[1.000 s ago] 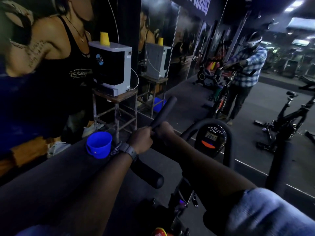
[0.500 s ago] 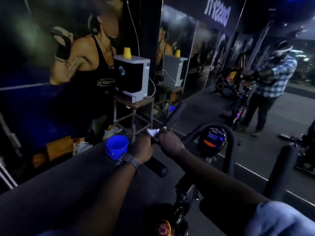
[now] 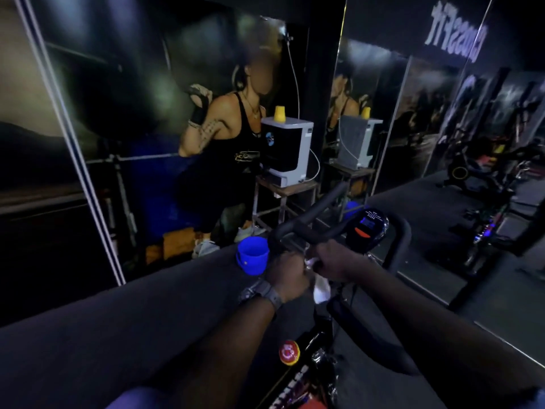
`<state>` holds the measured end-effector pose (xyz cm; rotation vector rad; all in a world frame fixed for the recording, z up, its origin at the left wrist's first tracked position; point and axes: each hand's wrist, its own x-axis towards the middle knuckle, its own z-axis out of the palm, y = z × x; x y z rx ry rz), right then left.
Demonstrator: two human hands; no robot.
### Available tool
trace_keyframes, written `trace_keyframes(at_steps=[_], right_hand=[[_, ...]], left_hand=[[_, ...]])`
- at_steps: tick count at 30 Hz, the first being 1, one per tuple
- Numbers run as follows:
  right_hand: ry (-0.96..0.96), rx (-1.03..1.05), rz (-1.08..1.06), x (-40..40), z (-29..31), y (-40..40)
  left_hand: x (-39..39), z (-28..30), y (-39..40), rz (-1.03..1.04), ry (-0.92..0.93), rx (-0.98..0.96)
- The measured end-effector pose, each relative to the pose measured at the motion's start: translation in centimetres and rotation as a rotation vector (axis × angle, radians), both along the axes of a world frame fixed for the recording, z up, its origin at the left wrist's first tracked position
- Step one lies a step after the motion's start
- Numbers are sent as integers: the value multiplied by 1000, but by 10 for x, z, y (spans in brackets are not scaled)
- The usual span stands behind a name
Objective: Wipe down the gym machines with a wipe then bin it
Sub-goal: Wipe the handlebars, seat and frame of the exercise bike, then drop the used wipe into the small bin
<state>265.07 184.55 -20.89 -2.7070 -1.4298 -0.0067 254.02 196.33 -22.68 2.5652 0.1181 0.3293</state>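
A black exercise bike stands in front of me, its left handlebar (image 3: 309, 219) rising away and its console (image 3: 367, 228) lit blue and orange. My left hand (image 3: 287, 276), with a watch on the wrist, is curled round the near part of that handlebar. Close beside it, my right hand (image 3: 333, 261) grips a white wipe (image 3: 321, 289) against the bar. The wipe's loose end hangs down between the two hands. A blue bucket (image 3: 252, 255) stands on the floor just left of my left hand.
A red knob (image 3: 289, 352) sits on the bike frame below my arms. A water dispenser (image 3: 287, 152) on a metal stand (image 3: 284, 196) stands against the poster wall. Mirrors on the right reflect other bikes. Dark floor stretches to the left.
Both hands have slid down the handlebar toward me, and the wipe now hangs in view below them. My view has swung left, so the mirrored person is out of sight.
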Motion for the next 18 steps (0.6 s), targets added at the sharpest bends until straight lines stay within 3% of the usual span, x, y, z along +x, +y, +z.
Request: trace_keyframes(at_steps=[3, 7, 10, 14, 18], right_hand=[[4, 112, -69, -16, 14, -38], [241, 605, -200, -41, 43, -53], [423, 874, -139, -65, 70, -27], [682, 1036, 20, -113, 106, 41], [890, 1020, 166, -177, 122, 122]], left_hand=[[-15, 12, -35, -15, -45, 7], [-31, 55, -43, 34, -192, -13], [-58, 99, -23, 72, -306, 11], [-117, 137, 34, 193, -371, 131], [-213, 153, 108, 413, -356, 240]])
